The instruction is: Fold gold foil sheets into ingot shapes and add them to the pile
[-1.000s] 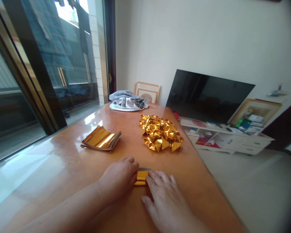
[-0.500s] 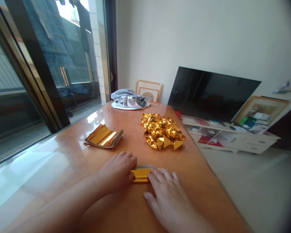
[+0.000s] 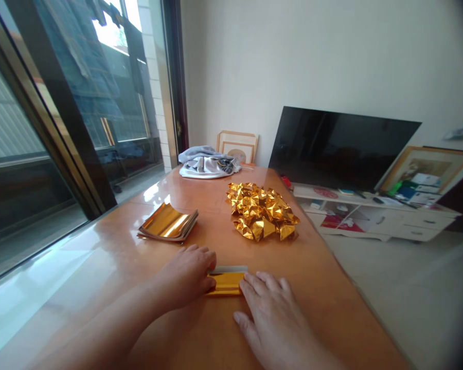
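Note:
A folded sheet of gold foil paper (image 3: 228,281) lies flat on the table in front of me, with a pale grey strip along its far edge. My left hand (image 3: 191,272) has its thumb and curled fingers closed at the left end of the sheet; its fingertips are partly hidden. Flat across the right end rests my right hand (image 3: 268,303), its fingers stretched and its thumb apart. Beyond my left hand sits a stack of gold foil sheets (image 3: 167,222), curling up at the edges. A pile of folded gold paper ingots (image 3: 262,208) stands farther off, to the right.
The brown tabletop (image 3: 200,329) runs away from me, its right edge dropping to a pale floor. Bundled grey cloth (image 3: 206,162) lies at the far end. A television (image 3: 339,151) stands on a white cabinet (image 3: 386,223) to the right; glass sliding doors (image 3: 73,128) line the left.
The view has shifted slightly. Both hands stay at the ends of the foil paper, and a little more of its pale far strip shows.

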`<action>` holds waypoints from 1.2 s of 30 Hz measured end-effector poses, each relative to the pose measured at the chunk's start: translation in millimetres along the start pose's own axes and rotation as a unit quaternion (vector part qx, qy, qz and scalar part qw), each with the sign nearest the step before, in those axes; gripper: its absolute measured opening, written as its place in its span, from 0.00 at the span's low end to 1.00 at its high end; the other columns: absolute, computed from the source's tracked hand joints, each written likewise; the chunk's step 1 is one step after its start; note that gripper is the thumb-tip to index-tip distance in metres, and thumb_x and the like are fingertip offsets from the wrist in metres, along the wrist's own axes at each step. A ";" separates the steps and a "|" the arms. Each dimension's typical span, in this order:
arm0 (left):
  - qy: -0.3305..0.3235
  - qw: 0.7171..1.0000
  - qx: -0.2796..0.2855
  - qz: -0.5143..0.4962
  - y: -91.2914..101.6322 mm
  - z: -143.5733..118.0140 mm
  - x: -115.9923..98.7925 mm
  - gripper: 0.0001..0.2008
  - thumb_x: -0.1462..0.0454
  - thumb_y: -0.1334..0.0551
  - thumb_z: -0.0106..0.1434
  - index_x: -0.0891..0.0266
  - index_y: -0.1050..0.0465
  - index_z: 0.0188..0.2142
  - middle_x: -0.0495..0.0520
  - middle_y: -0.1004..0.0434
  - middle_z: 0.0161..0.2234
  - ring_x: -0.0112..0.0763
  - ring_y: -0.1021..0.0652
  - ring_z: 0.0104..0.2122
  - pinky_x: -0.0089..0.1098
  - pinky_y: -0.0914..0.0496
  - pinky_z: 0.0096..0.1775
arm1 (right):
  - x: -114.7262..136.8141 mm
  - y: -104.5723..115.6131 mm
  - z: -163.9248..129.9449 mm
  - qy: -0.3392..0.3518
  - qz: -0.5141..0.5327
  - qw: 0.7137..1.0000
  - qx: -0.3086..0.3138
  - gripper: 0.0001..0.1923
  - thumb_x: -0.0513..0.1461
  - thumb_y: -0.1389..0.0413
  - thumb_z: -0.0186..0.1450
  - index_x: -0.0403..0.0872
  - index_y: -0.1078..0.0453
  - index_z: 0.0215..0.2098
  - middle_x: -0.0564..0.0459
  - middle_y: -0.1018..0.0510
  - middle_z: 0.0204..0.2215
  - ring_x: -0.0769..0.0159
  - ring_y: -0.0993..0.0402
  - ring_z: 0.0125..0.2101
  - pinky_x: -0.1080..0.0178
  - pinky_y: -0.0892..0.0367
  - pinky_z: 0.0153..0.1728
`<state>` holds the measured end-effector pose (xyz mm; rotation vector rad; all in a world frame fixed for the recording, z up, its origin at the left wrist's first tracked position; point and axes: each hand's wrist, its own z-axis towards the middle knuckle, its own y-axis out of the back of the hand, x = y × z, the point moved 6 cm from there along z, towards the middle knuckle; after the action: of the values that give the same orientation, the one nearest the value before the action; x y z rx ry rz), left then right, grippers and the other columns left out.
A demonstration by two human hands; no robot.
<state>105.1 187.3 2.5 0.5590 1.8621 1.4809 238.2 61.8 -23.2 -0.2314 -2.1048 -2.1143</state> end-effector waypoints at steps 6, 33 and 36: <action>-0.010 1.000 -0.005 0.015 0.0 -0.4 -0.9 0.05 0.62 0.36 0.59 0.58 0.25 0.36 0.55 0.23 0.39 0.42 0.26 0.40 0.35 0.33 0.39 | 0.4 1.9 0.5 -0.003 0.004 1.000 0.004 0.26 0.47 0.47 0.70 0.50 0.32 0.64 0.44 0.31 0.64 0.44 0.39 0.62 0.37 0.47 0.62; -0.173 0.984 0.012 -0.043 -5.5 -4.4 -25.3 0.09 0.65 0.43 0.69 0.58 0.24 0.35 0.52 0.27 0.37 0.32 0.24 0.35 0.29 0.33 0.39 | -1.3 4.8 -4.1 -0.003 0.026 0.999 0.034 0.31 0.50 0.47 0.70 0.51 0.38 0.69 0.47 0.37 0.68 0.43 0.46 0.67 0.35 0.51 0.65; -0.166 0.986 0.010 -0.031 -6.1 -4.0 -25.4 0.06 0.66 0.41 0.66 0.58 0.24 0.34 0.52 0.27 0.38 0.32 0.24 0.36 0.30 0.33 0.39 | -4.3 2.5 -8.8 -0.004 0.039 0.997 0.071 0.37 0.54 0.47 0.69 0.51 0.45 0.72 0.49 0.43 0.71 0.42 0.54 0.70 0.34 0.54 0.66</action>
<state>119.7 165.4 3.2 0.7057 1.6192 1.2440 242.9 53.0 -21.7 -0.2999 -2.2023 -1.9138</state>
